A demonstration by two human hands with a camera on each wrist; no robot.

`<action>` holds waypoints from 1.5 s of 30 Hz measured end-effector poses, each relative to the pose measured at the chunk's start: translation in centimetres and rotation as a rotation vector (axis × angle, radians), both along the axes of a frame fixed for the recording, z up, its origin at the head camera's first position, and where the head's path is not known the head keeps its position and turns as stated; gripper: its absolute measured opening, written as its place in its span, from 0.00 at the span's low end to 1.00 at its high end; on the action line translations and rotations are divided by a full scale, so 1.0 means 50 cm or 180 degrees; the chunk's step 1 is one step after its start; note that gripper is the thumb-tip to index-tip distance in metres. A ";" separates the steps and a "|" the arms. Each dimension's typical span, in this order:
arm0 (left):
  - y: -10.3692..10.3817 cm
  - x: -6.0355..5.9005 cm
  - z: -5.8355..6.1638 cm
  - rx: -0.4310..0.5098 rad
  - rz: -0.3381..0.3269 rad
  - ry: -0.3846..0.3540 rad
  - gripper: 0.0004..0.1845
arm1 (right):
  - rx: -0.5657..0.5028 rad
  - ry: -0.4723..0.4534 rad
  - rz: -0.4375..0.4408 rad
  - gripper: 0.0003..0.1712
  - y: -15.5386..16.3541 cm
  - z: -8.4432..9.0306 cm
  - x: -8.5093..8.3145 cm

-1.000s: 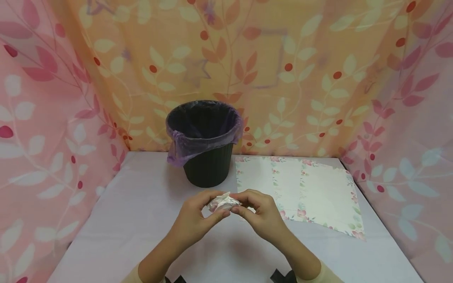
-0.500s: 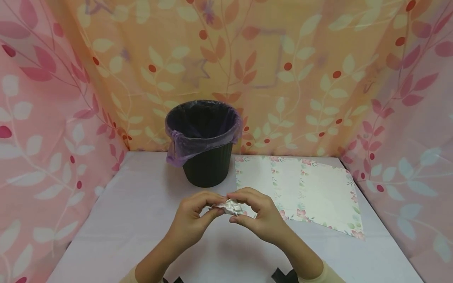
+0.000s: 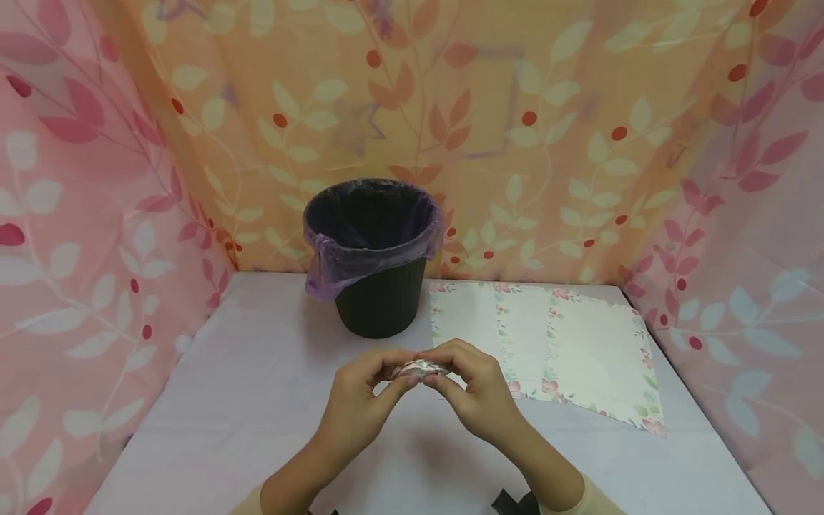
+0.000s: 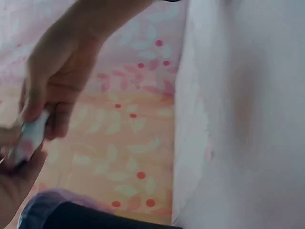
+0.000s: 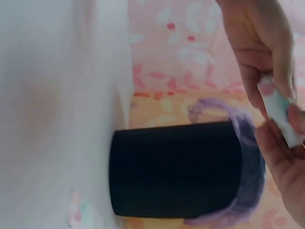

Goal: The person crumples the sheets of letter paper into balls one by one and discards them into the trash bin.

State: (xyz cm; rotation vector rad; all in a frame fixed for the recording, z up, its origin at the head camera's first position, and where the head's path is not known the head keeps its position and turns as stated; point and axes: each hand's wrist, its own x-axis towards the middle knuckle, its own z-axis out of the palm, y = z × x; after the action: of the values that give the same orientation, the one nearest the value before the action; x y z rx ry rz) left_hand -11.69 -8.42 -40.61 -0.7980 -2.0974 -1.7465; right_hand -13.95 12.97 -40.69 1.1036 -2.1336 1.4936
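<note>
A small crumpled wad of white paper [image 3: 421,368] sits between both hands above the middle of the white table [image 3: 244,408]. My left hand [image 3: 395,372] pinches its left side between thumb and fingers. My right hand [image 3: 450,368] pinches its right side, fingers curled over the top. The wad is pressed flat and mostly hidden by the fingertips. In the left wrist view the paper wad [image 4: 28,138] shows between two sets of fingers. The right wrist view also catches the paper wad [image 5: 279,112], held in front of the bin.
A black bin [image 3: 380,286] lined with a purple bag [image 3: 335,268] stands at the back of the table, just beyond the hands; the bin [image 5: 176,167] also fills the right wrist view. Flat floral-edged paper sheets [image 3: 560,343] lie at the right. Leaf-patterned cloth walls [image 3: 84,214] enclose three sides.
The wad has been squeezed smaller and flatter between the fingertips. Both hands stay in almost the same place, a little closer together.
</note>
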 end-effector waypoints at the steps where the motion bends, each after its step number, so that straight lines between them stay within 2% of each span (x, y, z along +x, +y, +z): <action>1: -0.010 -0.003 0.005 0.0012 -0.0208 -0.0302 0.17 | -0.0027 -0.0118 0.0059 0.16 0.007 0.005 -0.001; 3: -0.028 -0.009 0.017 0.0074 -0.0559 -0.0812 0.20 | -0.0126 -0.0336 0.0187 0.17 0.020 0.015 -0.004; 5: -0.039 -0.014 0.023 0.0151 -0.0742 -0.1023 0.22 | -0.0239 -0.0524 0.0295 0.17 0.030 0.021 -0.005; 7: -0.041 -0.016 0.023 0.0144 -0.0766 -0.0940 0.23 | -0.0275 -0.0615 0.0347 0.17 0.034 0.024 -0.006; 10: -0.034 -0.017 0.015 0.0147 -0.0648 -0.0707 0.19 | -0.0277 -0.0680 0.0490 0.18 0.034 0.023 -0.006; 12: -0.031 -0.016 0.008 0.0210 -0.0603 -0.0619 0.14 | -0.0286 -0.0638 0.0644 0.18 0.031 0.020 -0.007; 14: -0.032 -0.017 0.002 0.0304 -0.0665 -0.0571 0.10 | -0.0309 -0.0582 0.0841 0.19 0.029 0.017 -0.008; 16: -0.034 -0.020 -0.001 0.0460 -0.0922 -0.0567 0.07 | -0.0345 -0.0496 0.1096 0.20 0.027 0.014 -0.011; 21: -0.037 -0.030 -0.005 0.0837 -0.1818 -0.0726 0.06 | -0.0470 -0.0357 0.1791 0.20 0.026 0.007 -0.021; 23: -0.037 -0.032 -0.006 0.0915 -0.2005 -0.0846 0.08 | -0.0473 -0.0362 0.1954 0.21 0.028 0.005 -0.026; 26: -0.033 -0.035 -0.008 0.0973 -0.2102 -0.0980 0.11 | -0.0399 -0.0333 0.1889 0.21 0.036 0.006 -0.028; 29: -0.029 -0.037 -0.011 0.0933 -0.2134 -0.1100 0.12 | -0.0306 -0.0152 0.1639 0.20 0.044 0.011 -0.029; 33: -0.028 -0.043 -0.017 0.0809 -0.2238 -0.1370 0.34 | -0.0200 0.0222 0.1305 0.20 0.043 0.016 -0.030; 36: -0.030 -0.050 -0.025 0.0788 -0.2452 -0.1516 0.44 | -0.0060 0.0579 0.1049 0.19 0.037 0.017 -0.031; 39: -0.027 -0.053 -0.033 0.0887 -0.2695 -0.1523 0.43 | 0.0050 0.0918 0.0872 0.17 0.033 0.020 -0.032; 41: -0.021 -0.053 -0.037 0.1023 -0.2790 -0.1493 0.38 | 0.0082 0.1086 0.0832 0.16 0.031 0.024 -0.033; 43: -0.015 -0.051 -0.039 0.1157 -0.2801 -0.1455 0.33 | 0.0098 0.1238 0.0801 0.15 0.030 0.028 -0.034; 45: -0.008 -0.046 -0.039 0.1253 -0.2715 -0.1416 0.28 | 0.0145 0.1426 0.0725 0.15 0.028 0.032 -0.035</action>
State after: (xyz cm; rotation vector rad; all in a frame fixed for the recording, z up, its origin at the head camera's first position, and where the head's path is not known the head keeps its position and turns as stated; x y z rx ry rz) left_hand -14.01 -8.83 -42.54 -1.4026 -1.6093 -2.8842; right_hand -15.70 14.35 -39.07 1.5700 -1.7853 1.1455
